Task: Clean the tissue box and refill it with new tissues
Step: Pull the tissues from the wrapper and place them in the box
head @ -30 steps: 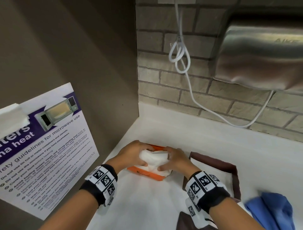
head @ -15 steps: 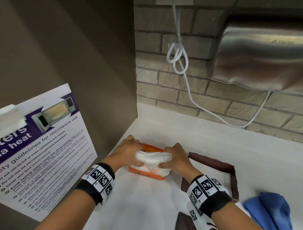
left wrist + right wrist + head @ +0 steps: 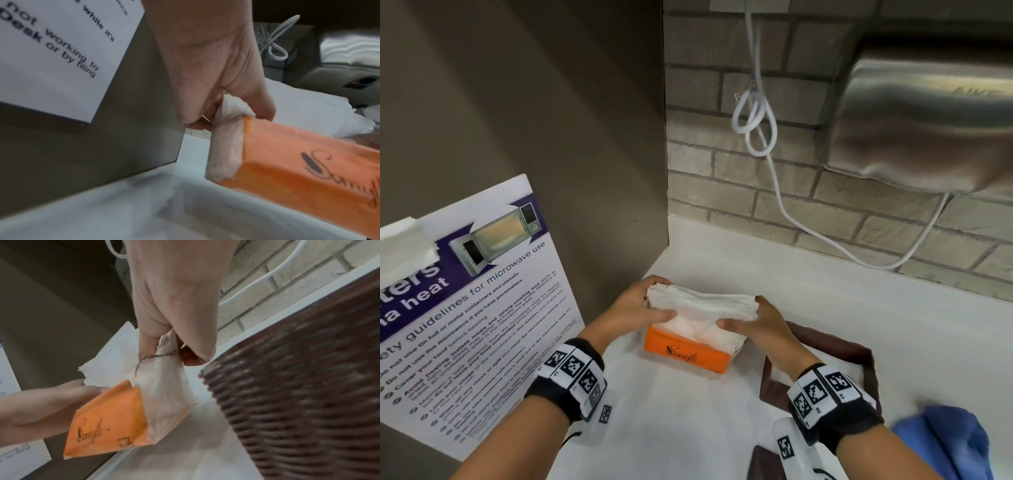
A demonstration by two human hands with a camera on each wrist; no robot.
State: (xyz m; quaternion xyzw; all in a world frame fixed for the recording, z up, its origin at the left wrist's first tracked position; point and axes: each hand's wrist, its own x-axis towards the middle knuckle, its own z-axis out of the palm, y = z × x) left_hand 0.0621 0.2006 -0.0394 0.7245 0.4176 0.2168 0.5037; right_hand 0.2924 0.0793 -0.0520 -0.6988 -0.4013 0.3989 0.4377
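Observation:
A stack of white tissues (image 3: 702,305) sticks up out of its orange plastic pack (image 3: 685,356), which hangs below it just over the white counter. My left hand (image 3: 630,311) grips the stack's left end, thumb on the near side. My right hand (image 3: 760,325) grips the right end. In the left wrist view the fingers (image 3: 216,81) pinch tissue and wrapper above the pack (image 3: 308,162). From the right wrist the pack (image 3: 109,418) looks tilted. The brown woven tissue box (image 3: 859,356) stands open right of the pack.
A blue cloth (image 3: 945,442) lies at the bottom right. A brown lid piece (image 3: 763,462) sits near the front edge. A microwave poster (image 3: 476,308) hangs on the left wall. A steel hand dryer (image 3: 928,120) and its white cable (image 3: 756,130) are on the brick wall behind.
Both hands have moved apart and upward. The tissues, bunched between them over the pack before, are now stretched out and raised above the orange pack.

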